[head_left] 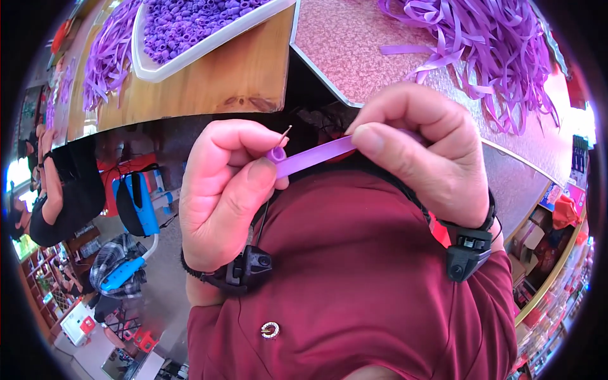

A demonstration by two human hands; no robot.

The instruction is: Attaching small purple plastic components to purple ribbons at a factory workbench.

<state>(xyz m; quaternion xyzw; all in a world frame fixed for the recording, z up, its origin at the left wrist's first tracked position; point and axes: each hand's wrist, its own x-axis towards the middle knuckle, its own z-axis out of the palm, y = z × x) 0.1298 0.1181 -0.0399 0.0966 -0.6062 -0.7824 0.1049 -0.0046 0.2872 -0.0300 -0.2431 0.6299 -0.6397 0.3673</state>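
A light purple ribbon [316, 156] is stretched between my two hands, in front of my dark red shirt. My left hand [221, 190] is closed, thumb and fingers pinching the ribbon's left end. At that end sits a small purple ring-shaped roll [276, 154]; I cannot tell whether it is coiled ribbon or a separate piece. A thin brass-coloured pin [286, 134] with a bent tip sticks up beside the roll, its lower part hidden by my fingers. Higher on the right, my right hand [424, 152] pinches the ribbon between thumb and index finger.
Beyond my hands, a white tray [152, 73] of small purple rolled pieces stands on a wooden table [209, 95]. Loose purple ribbons [481, 50] lie heaped on a pink speckled table [342, 44]. Another ribbon bunch [111, 57] hangs far left, near a blue chair [142, 202] and another person [63, 183].
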